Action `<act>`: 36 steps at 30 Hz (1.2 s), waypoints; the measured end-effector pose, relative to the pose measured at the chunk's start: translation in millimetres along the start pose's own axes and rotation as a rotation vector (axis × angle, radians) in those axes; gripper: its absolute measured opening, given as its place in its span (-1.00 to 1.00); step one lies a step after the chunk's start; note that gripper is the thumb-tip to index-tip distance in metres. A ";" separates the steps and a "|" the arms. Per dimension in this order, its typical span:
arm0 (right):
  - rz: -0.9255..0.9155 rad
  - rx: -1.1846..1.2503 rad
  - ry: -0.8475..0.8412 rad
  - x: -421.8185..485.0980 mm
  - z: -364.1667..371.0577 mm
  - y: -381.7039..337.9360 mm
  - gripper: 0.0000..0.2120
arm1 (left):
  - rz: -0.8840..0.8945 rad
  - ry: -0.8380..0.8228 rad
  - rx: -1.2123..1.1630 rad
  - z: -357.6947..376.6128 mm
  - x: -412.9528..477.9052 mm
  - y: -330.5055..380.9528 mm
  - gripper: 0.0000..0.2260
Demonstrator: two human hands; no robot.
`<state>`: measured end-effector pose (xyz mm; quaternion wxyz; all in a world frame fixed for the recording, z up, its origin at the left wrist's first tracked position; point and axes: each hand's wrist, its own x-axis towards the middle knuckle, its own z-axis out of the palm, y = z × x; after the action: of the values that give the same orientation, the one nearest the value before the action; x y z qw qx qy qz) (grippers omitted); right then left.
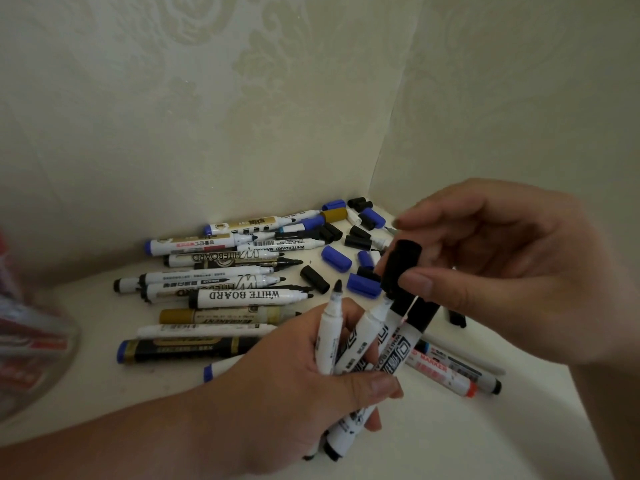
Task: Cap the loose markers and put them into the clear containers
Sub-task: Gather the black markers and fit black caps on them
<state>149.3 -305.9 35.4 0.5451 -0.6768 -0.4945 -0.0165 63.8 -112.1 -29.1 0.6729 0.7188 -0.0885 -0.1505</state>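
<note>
We are capping: left fingers (377,384) grip the marker bundle (360,344), right fingers (415,282) pinch a black cap (401,268) that next needs squaring onto a bare tip (337,286).

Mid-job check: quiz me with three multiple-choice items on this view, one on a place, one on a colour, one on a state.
1. Where is the clear container?
A. far left of view
B. far right of view
C. top centre of view

2. What colour is the cap pinched by the right hand?
A. blue
B. black
C. gold

3. The leftmost marker in the bunch held by the left hand is:
A. capped
B. bare-tipped
C. broken in two

Answers:
1 A, its glass wall shows at the far left edge.
2 B, the pinched cap is black.
3 B, its dark tip is exposed.
</note>
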 end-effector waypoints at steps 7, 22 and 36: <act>-0.029 0.177 0.075 8.1 -3.8 2.0 -0.89 | -0.014 0.010 0.033 0.7 -1.3 1.9 -0.81; 0.166 0.174 -0.078 0.4 -9.6 -5.7 -0.87 | -0.005 -0.019 -0.016 0.4 -1.1 2.8 -0.90; 0.126 -0.218 -0.255 -2.3 5.4 -14.4 -0.77 | -0.022 0.022 -0.011 0.1 -1.4 0.2 -0.84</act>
<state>135.5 -304.6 42.3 0.4013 -0.7582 -0.5115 0.0502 62.4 -111.8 -28.8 0.6761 0.7176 -0.0725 -0.1507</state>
